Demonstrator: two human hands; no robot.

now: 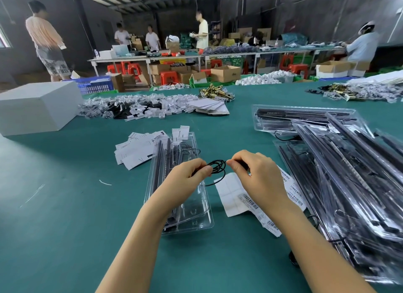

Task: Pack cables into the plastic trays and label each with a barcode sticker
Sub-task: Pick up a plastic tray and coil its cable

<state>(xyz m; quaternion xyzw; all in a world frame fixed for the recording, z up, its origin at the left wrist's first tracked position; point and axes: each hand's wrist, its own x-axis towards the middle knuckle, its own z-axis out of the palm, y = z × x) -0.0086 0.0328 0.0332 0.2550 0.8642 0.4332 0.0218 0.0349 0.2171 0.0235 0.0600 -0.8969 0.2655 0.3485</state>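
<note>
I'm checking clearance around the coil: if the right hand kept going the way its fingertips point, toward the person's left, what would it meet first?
Probably the black cable coil it pinches, then the left hand gripping the coil's other side; depth is unclear.

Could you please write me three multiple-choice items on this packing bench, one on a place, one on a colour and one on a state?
1. Where do the white barcode sticker sheets lie, seen from the clear plastic tray in front of the person?
A. to its right
B. inside it
C. on the white box

2. What colour is the thin coiled cable?
A. red
B. white
C. black

3. How is the cable held?
A. lying loose on the table
B. pinched by both the left hand and the right hand
C. packed in the tray

Key: 1 A, the sheets lie on the green table beside the tray's right edge. 2 C, its loops are black. 3 B, fingers of both hands pinch the coil above the tray.
</note>
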